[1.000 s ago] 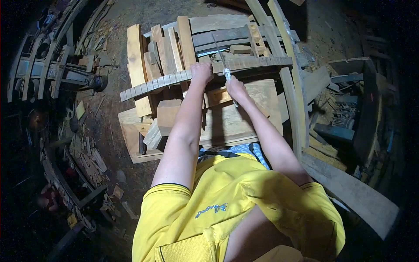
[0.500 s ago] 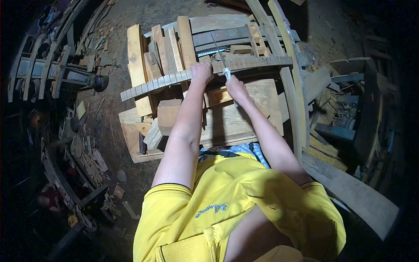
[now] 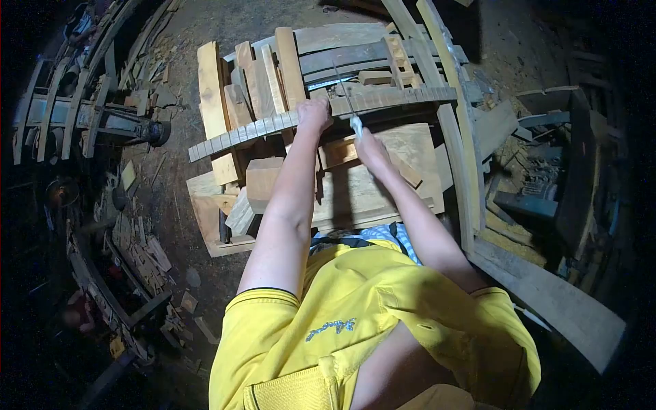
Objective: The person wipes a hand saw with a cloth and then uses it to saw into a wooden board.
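Note:
A long curved wooden strip [image 3: 263,128], marked with many evenly spaced crosswise lines, lies across the stacked boards. Closed around its middle is my left hand [image 3: 314,115]. My right hand [image 3: 372,152] grips the light-coloured handle of a saw [image 3: 346,92] just right of it. The thin blade points away from me and crosses the strip close to my left hand. Whether the blade has cut into the wood is too small to tell. Upright-lying boards [image 3: 290,65] extend beyond the strip, and a square wooden block [image 3: 264,179] sits on this side of it.
A wide board [image 3: 403,181] lies beneath my arms. Long beams [image 3: 466,137] run along the right, with a grey plank [image 3: 557,301] at the lower right. Wood scraps [image 3: 137,249] litter the ground at left, near a wooden frame [image 3: 68,116].
My right hand and the saw have moved slightly toward me. My left hand stays on the strip in nearly the same place.

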Motion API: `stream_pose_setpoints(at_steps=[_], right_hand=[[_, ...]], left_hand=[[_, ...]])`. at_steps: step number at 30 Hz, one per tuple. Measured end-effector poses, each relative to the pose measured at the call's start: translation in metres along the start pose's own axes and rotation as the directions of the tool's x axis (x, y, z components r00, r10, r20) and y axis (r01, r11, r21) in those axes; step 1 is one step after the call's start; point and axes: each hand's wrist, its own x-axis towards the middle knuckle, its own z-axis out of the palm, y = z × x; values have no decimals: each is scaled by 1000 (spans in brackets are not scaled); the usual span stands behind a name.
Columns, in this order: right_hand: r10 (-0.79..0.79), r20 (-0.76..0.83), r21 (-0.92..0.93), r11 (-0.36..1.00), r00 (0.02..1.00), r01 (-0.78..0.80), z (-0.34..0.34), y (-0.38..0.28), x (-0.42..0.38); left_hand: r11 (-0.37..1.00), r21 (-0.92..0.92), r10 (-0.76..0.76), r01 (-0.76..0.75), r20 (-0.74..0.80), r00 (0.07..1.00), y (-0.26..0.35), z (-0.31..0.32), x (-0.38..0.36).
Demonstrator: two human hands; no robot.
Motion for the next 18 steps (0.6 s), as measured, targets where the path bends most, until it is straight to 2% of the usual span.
stream_pose_setpoints(at_steps=[4, 8, 15, 16, 18], right_hand=[[-21, -15, -9, 1000, 1000, 21, 3, 8, -16], [-34, -13, -56, 998, 999, 34, -6, -13, 35], [-86, -108, -33, 996, 990, 83, 16, 21, -10], [-23, -94, 0, 1000, 995, 23, 17, 22, -13], [-42, -69, 10, 999, 997, 43, 8, 13, -8]], left_hand=[[999, 47, -17, 17, -2, 1000, 5, -5, -8], [999, 43, -5, 5, 9, 1000, 6, -7, -5], [999, 43, -15, 15, 22, 1000, 2, -1, 0], [999, 39, -17, 16, 24, 1000, 2, -2, -1], [998, 54, -21, 21, 10, 1000, 3, -3, -3]])
